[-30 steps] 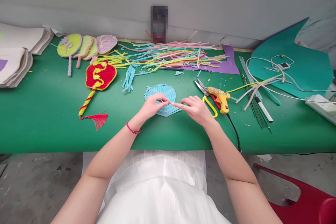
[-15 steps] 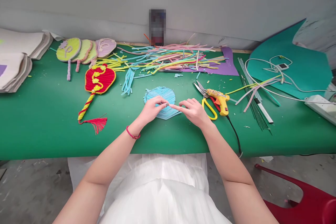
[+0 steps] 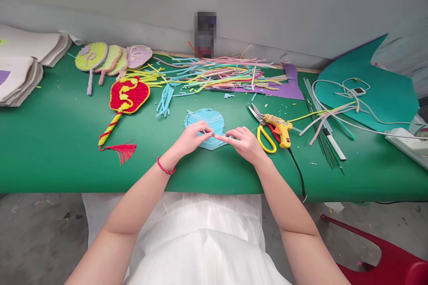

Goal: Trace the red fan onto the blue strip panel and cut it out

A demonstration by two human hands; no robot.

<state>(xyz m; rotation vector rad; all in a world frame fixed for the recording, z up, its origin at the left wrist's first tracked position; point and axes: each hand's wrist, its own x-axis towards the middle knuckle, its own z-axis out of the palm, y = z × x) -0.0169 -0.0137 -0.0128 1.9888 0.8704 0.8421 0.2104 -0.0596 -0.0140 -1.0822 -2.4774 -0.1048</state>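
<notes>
The person's two bare hands meet above one flat, rounded panel of ribbed light-blue stems [image 3: 205,118], which lies at the middle of a green-topped table [image 3: 67,151]. On the left hand [image 3: 194,138], thumb and forefinger tips are together; whether anything small sits between them cannot be told. The right hand [image 3: 245,142] has its forefinger stretched out to those tips, its other fingers curled; one cannot tell whether it grips anything.

Just beside the right hand are one pair of scissors with a yellow handle loop [image 3: 258,137] and one yellow hot-glue gun with an orange trigger [image 3: 282,129]. Beyond the panel lie one bunch of light-blue strips [image 3: 164,100] and a heap of multicoloured soft stems [image 3: 217,73], too tangled to count, partly over one purple sheet [image 3: 292,84]. Toward the left lie one red fan with yellow trim and a red tassel [image 3: 129,98] and four overlapping pastel fans [image 3: 92,55].
</notes>
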